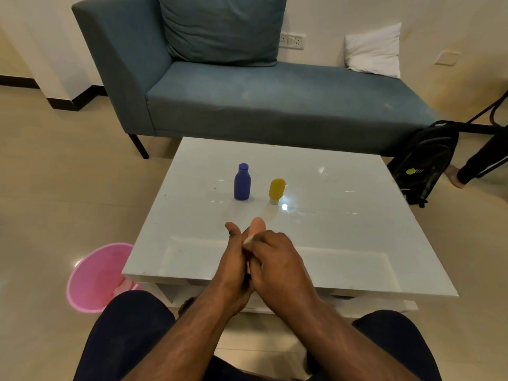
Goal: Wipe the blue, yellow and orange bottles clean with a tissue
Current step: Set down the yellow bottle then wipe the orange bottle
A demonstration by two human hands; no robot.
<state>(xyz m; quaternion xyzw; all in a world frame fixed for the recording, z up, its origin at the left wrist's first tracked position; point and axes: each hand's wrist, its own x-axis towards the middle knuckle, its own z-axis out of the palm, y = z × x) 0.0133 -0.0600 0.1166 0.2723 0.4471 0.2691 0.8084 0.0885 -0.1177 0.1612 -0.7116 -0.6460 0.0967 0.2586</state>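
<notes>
Above the near part of the white table (pixel 343 237), my left hand (pixel 233 261) grips the orange bottle (pixel 257 225); only the bottle's rounded end shows above my fingers. My right hand (pixel 277 264) curls round the same bottle from the right, pressing a white tissue (pixel 248 240) against it. Just a small scrap of tissue shows between the hands. The blue bottle (pixel 242 183) stands upright at the table's middle. To its right, apart from it, the yellow bottle (pixel 276 190) stands on its white cap.
A pink bucket (pixel 96 276) sits on the floor by the table's near left corner. A blue sofa (pixel 247 94) runs behind the table. A black backpack (pixel 426 163) and another person's leg (pixel 481 160) are at the right.
</notes>
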